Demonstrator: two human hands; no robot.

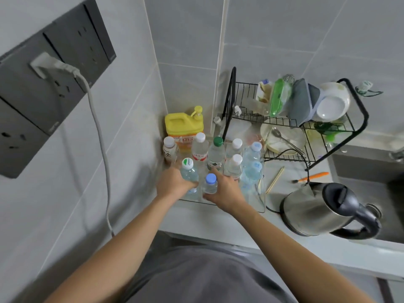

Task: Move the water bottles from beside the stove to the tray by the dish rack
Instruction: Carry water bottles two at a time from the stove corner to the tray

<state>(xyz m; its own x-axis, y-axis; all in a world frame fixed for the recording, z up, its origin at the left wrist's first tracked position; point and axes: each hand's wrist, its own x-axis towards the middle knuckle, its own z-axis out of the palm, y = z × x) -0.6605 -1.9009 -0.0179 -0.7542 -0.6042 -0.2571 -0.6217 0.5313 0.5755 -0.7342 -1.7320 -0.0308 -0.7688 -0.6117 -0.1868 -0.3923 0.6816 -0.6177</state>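
Several water bottles stand in a clear tray [261,206] on the counter, left of the black dish rack [358,110]. My left hand [172,182] grips a bottle with a green-and-white cap [188,169] at the tray's front left. Just right of it, my right hand [225,189] holds a small bottle with a blue cap [210,182]. Behind them stand a red-labelled bottle [200,147], a green-capped bottle [216,153], white-capped bottles [235,161] and light-blue-capped bottles [252,162]. The stove is out of view.
A yellow pump jug [183,125] sits in the corner behind the tray. A steel kettle [323,208] stands to the right near the sink [389,193]. Chopsticks [275,179] and an orange brush [312,177] lie on the counter. A wall socket panel with a white cable [96,119] is on the left.
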